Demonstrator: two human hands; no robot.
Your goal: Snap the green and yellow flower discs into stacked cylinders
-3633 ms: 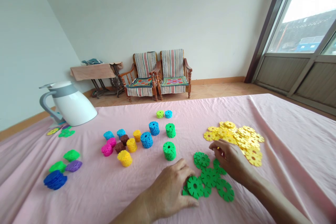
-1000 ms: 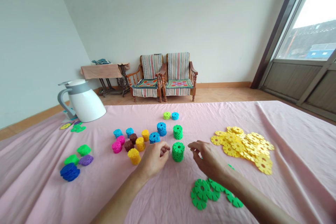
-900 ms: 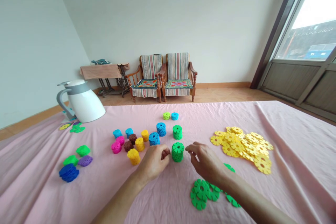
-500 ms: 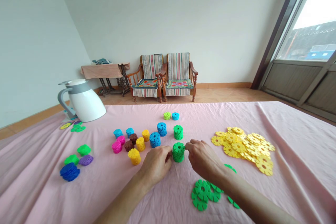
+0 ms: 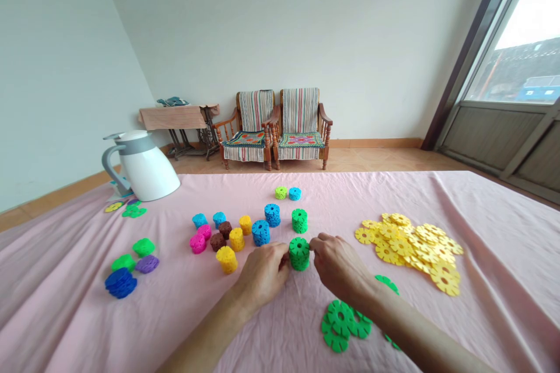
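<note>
The left hand (image 5: 265, 271) and the right hand (image 5: 339, 259) rest at opposite sides of the front green stack (image 5: 299, 254), which stands upright in the narrow gap between them. The left hand has its fingers curled inward, fingertips at the stack's left edge; its thumb is mostly hidden, so I cannot tell whether it pinches anything. The right hand, also curled, sets a bent finger at the right edge near the top; its grip cannot be told either.

Straight ahead of both hands, the rear green stack (image 5: 300, 221) stands just apart from the front one. Just past the left hand's knuckles comes the front blue stack (image 5: 261, 233), leaving that hand little room forward; whether they touch is unclear. To its left, the nearest yellow stack (image 5: 227, 260) stands close by, with brown stacks (image 5: 217, 241) behind it.

The right hand has wider room: a strip of pink cloth (image 5: 335, 215) stretches ahead of it, and more lies between it and the yellow pile (image 5: 400, 242) on its right. Loose green discs (image 5: 341, 316) lie on the near side of the right hand, some partly covered by the forearm. The cloth's far edge runs well beyond both hands.
</note>
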